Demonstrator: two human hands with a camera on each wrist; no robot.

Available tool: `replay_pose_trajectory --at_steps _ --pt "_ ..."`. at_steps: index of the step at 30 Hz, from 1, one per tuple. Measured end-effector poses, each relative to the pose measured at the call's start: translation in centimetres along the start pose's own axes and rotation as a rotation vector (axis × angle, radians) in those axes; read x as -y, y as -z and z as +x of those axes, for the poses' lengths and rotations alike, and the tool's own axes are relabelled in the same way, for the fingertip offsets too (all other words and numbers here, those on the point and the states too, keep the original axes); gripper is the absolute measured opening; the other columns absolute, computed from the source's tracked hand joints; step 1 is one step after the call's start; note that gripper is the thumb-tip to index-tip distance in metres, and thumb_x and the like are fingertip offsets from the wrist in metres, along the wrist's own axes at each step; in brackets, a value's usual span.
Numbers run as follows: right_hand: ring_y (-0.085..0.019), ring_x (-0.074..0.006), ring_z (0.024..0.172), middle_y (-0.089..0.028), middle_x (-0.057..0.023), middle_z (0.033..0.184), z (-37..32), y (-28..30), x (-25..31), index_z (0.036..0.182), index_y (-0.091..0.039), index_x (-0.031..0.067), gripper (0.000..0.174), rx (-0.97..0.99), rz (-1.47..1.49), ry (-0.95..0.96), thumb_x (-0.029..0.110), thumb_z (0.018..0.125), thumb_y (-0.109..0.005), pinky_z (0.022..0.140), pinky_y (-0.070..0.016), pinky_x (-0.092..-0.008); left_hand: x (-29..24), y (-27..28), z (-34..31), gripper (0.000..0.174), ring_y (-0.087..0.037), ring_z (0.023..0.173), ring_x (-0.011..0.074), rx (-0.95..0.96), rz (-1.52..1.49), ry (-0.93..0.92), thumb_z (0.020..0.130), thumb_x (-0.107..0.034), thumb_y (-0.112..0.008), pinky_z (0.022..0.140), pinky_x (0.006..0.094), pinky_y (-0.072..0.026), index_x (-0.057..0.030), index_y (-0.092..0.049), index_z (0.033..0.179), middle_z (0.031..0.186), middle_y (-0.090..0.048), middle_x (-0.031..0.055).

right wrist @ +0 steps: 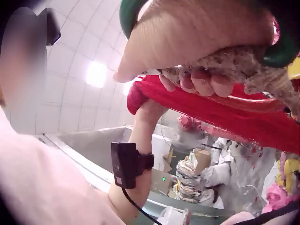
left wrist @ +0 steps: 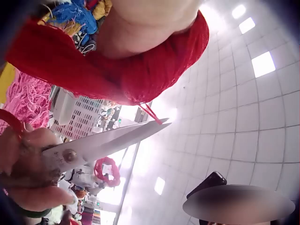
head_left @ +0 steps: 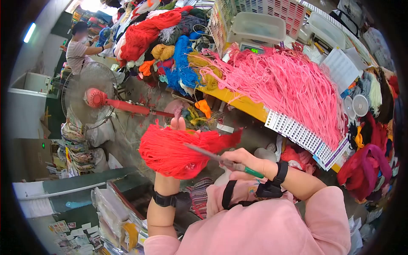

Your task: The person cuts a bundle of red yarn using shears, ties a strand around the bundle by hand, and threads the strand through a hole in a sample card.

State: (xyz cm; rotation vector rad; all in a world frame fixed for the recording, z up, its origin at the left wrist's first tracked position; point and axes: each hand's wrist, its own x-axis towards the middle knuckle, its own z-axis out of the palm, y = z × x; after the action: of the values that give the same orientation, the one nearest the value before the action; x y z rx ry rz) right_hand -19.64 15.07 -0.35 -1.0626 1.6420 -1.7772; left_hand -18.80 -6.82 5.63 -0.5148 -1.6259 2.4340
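Note:
A skein of red yarn [head_left: 170,148] hangs over my left hand [left wrist: 150,28], which grips it from within. In the head view the yarn covers most of that hand, and only some fingers [head_left: 179,123] show past it. My right hand [head_left: 244,159] holds a pair of scissors [left wrist: 108,143] by its handles, one green handle loop [right wrist: 133,16] showing in the right wrist view. The blades are slightly parted at the tips, just under the skein. A thin red strand [left wrist: 152,114] runs from the skein down to the blade tips.
A yellow-edged table [head_left: 250,104] ahead bears a heap of pink yarn [head_left: 284,80], a scale [head_left: 253,49] and a plastic tray [head_left: 259,27]. More coloured yarn [head_left: 180,63] lies left of it. A standing fan [head_left: 91,95] and another person [head_left: 78,53] are farther left.

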Motion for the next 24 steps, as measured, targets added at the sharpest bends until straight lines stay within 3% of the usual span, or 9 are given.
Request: replay_pose_trajectory --at_steps 2,4,7,10,14,16,19,20,24 --pt "-0.044 -0.0189 0.06 -0.045 -0.0089 0.068 0.1 0.7 -0.1 0.093 -0.045 0.0021 0.044 -0.054 0.113 -0.074 0.027 0.063 -0.066 0.056 -0.0386 -0.029 0.6 0.2 -0.4 0.04 -0.029 0.118 0.017 -0.054 -0.788 0.177 0.084 -0.033 -0.033 0.098 0.0404 -0.0202 -0.0111 -0.037 0.117 0.126 -0.035 0.0091" --pt "-0.041 -0.0115 0.069 -0.043 -0.0016 0.076 0.8 1.8 -1.0 0.101 -0.04 0.0013 0.057 -0.237 0.373 0.032 0.037 0.063 -0.065 0.063 -0.0362 -0.0249 -0.5 0.1 -1.4 0.04 -0.03 0.118 0.0174 -0.043 -0.838 0.191 0.084 -0.032 -0.033 0.098 0.0403 -0.0206 -0.0108 -0.038 0.117 0.125 -0.035 0.0092" --pt "-0.042 -0.0092 0.083 -0.045 -0.0021 0.09 1.4 6.8 -6.6 0.109 -0.035 0.0049 0.044 -0.341 0.565 -0.186 0.009 0.07 -0.057 0.075 -0.0368 -0.0233 -3.5 -2.9 -9.9 0.039 -0.031 0.117 0.0186 -0.002 -0.999 0.229 0.083 -0.03 -0.036 0.097 0.0399 -0.0218 -0.0098 -0.038 0.117 0.125 -0.036 0.0096" --pt "-0.044 -0.0118 0.089 -0.047 -0.0082 0.1 3.3 8.9 -5.7 0.113 -0.032 0.0039 0.04 -0.232 0.154 -0.137 0.017 0.077 -0.046 0.072 -0.0378 -0.0235 -6.3 -6.8 -19.1 0.04 -0.032 0.116 0.0198 0.061 -1.141 0.273 0.082 -0.027 -0.038 0.097 0.0395 -0.023 -0.0088 -0.038 0.117 0.124 -0.037 0.0101" --pt "-0.043 -0.0108 0.088 -0.046 -0.0057 0.089 5.5 3.9 -12.7 0.109 -0.037 0.0056 0.039 0.143 0.328 -0.319 0.035 0.083 -0.041 0.069 -0.0376 -0.0241 -10.8 -31.5 -24.1 0.04 -0.033 0.114 0.0215 0.161 -1.295 0.348 0.08 -0.024 -0.041 0.096 0.039 -0.0247 -0.0074 -0.038 0.116 0.123 -0.038 0.0106" --pt "-0.05 -0.0127 0.076 -0.052 -0.0044 0.087 4.7 -0.7 -13.3 0.111 -0.04 0.0039 0.043 0.24 0.483 -0.482 0.039 0.085 -0.036 0.07 -0.0411 -0.0259 -10.3 -13.3 -29.0 0.04 -0.034 0.114 0.0223 0.216 -1.369 0.389 0.079 -0.022 -0.042 0.095 0.0387 -0.0255 -0.0067 -0.038 0.116 0.122 -0.038 0.0109" --pt "-0.05 -0.0161 0.088 -0.047 -0.0076 0.107 2.1 -1.7 -12.8 0.116 -0.037 0.0039 0.046 0.669 1.234 -0.893 0.037 0.084 -0.039 0.078 -0.0401 -0.0276 -14.0 -38.9 -24.1 0.041 -0.035 0.112 0.0235 0.327 -1.489 0.47 0.078 -0.02 -0.044 0.094 0.0383 -0.0267 -0.0057 -0.038 0.116 0.121 -0.039 0.0114" --pt "-0.05 -0.0158 0.088 -0.048 -0.0074 0.105 1.1 -1.7 -11.3 0.115 -0.037 0.0041 0.044 0.505 1.199 -0.837 0.032 0.082 -0.045 0.078 -0.0401 -0.0278 -15.2 -40.7 -22.9 0.041 -0.036 0.112 0.0239 0.363 -1.532 0.501 0.078 -0.019 -0.045 0.094 0.0382 -0.0271 -0.0053 -0.039 0.116 0.121 -0.039 0.0115" --pt "-0.049 -0.015 0.092 -0.048 -0.0067 0.1 1.5 -0.1 -7.5 0.107 -0.038 0.005 0.049 0.254 1.076 -0.616 0.007 0.064 -0.061 0.082 -0.0385 -0.0292 -18.5 -27.6 -15.7 0.042 -0.037 0.111 0.0255 0.476 -1.725 0.636 0.077 -0.016 -0.048 0.093 0.0377 -0.0288 -0.004 -0.039 0.116 0.12 -0.04 0.0121"
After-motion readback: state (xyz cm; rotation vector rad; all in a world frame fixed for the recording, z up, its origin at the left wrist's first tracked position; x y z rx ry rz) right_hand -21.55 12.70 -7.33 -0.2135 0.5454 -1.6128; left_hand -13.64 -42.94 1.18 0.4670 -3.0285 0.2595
